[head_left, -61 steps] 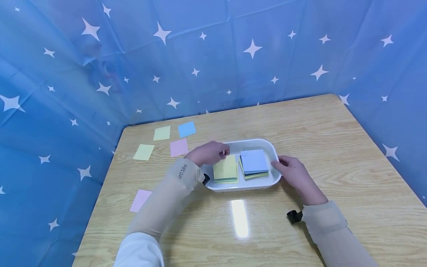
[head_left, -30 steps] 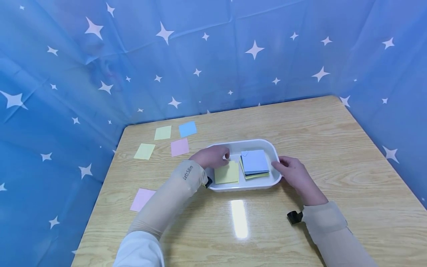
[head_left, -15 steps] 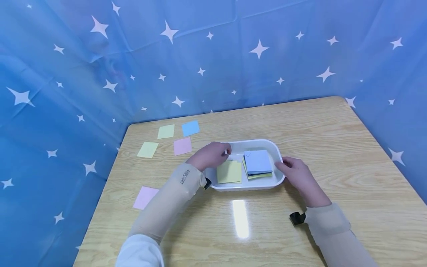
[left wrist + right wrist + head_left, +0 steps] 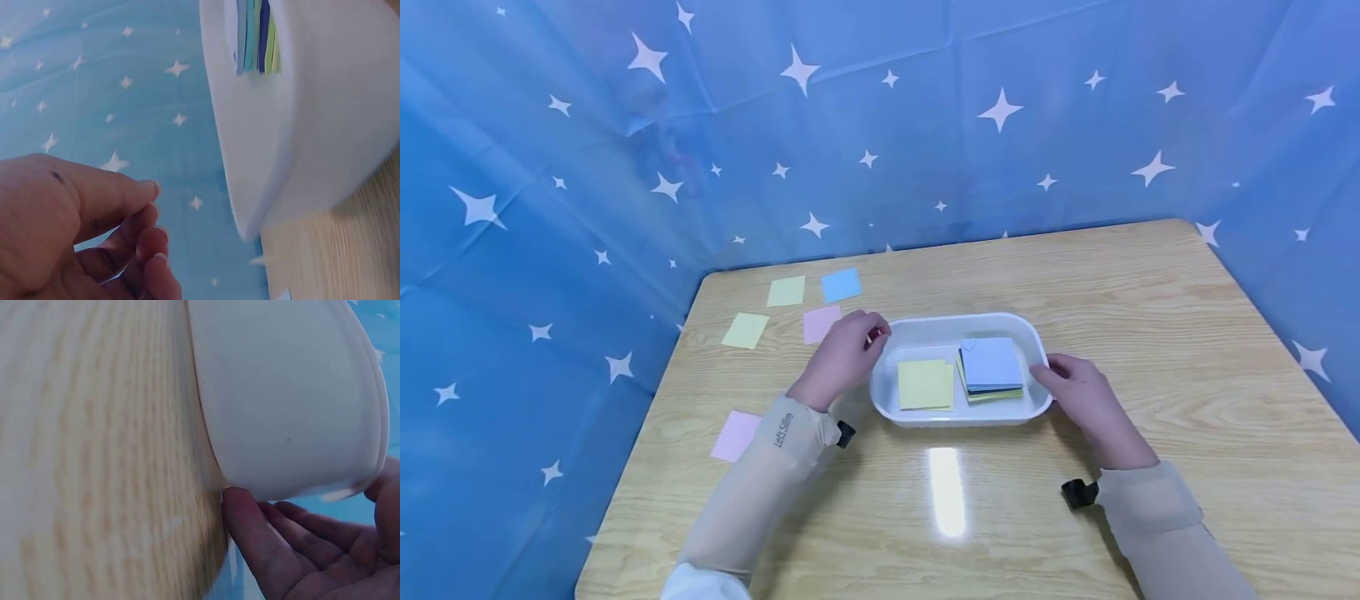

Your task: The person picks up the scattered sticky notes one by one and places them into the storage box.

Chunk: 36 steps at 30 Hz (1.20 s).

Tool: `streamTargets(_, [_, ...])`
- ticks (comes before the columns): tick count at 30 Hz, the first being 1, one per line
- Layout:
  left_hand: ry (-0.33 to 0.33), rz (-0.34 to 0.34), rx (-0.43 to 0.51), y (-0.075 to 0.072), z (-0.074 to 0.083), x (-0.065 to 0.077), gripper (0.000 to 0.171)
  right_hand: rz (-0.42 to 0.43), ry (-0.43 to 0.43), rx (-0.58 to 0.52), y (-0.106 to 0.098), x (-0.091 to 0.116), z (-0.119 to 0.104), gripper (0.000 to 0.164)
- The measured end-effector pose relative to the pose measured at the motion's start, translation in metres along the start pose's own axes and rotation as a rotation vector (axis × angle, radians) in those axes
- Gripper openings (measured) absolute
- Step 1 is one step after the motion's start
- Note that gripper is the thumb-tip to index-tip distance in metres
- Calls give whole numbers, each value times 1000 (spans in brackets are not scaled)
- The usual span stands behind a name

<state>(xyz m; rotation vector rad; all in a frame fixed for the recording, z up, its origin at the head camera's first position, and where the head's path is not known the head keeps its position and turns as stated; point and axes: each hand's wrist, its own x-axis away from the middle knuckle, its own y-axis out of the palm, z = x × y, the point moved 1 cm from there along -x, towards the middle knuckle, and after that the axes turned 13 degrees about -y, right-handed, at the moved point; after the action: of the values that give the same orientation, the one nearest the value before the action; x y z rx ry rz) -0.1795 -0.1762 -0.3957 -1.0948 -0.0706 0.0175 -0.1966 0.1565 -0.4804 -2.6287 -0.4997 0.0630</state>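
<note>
A white plastic tray [image 4: 925, 422] stands on the wooden table, with two stacks of sticky notes inside. The yellow stack [image 4: 922, 385] lies in its left half; the taller stack, blue-topped [image 4: 992, 363], with green and dark edges below, lies in its right half. My right hand [image 4: 1078, 396] grips the tray's right end, thumb at the rim and fingers against the outer wall [image 4: 287, 394]. Just off the tray's left end, my left hand [image 4: 847, 354] hangs in the air, fingers loosely bent; the left wrist view shows nothing between thumb and fingertips.
Loose square notes lie on the table's left side: two pale green [image 4: 786, 291], one blue [image 4: 842, 285], and two pink [image 4: 735, 435], one partly behind the left hand. A blue star-patterned curtain [image 4: 910, 125] borders the table [image 4: 1150, 333].
My left hand has drawn back from the yellow stack and out over the tray's left end. The yellow stack sits lower than two seconds ago. My right hand keeps its hold.
</note>
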Motion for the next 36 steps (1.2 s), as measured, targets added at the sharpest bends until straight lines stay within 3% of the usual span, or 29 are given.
streamTargets(5, [-46, 57, 37, -12, -25, 14, 15, -15, 36, -26, -1, 1, 0, 64])
streamTargets(10, [-135, 75, 53, -26, -63, 30, 14, -37, 84, -32, -2, 3, 2, 69])
streamTargets(20, [-432, -28, 27, -46, -146, 67, 22, -41, 75, -27, 2, 1, 4, 69])
streamTargets(26, [-567, -100, -7, -50, -175, 83, 20, -30, 65, -28, 2, 1, 1, 68])
streamTargets(31, [-702, -134, 47, -50, -191, 92, 30, -22, 36, -20, 3, 0, 0, 67])
streamTargets(36, [-752, -145, 85, -46, -201, 97, 49, -23, 28, -23, 2, -1, 0, 67])
